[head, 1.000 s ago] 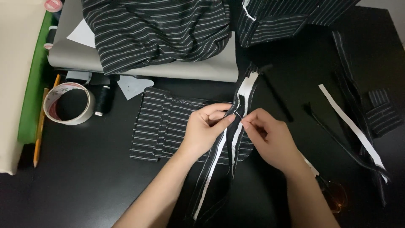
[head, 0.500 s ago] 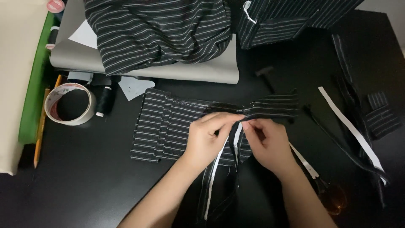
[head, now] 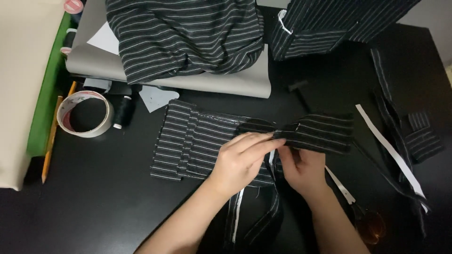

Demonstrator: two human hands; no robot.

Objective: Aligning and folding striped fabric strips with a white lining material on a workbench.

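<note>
Black table top (head: 94,207) is filling the whole view, and a flat piece of black cloth with thin white stripes (head: 197,138) is lying in the middle of it. Both hands are meeting over that cloth. The left hand (head: 242,162) is lying on the cloth with its fingers (head: 263,141) stretched long and close together, pinching a folded edge. The right hand (head: 303,169) is curling its fingers tight around the striped strip (head: 320,131) next to it. A round roll of pale tape (head: 84,114) and a small black thread spool (head: 123,110) are sitting to the left, well apart from the hands. A big heap of striped cloth (head: 188,33) is resting on a grey board (head: 212,84) at the back.
</note>
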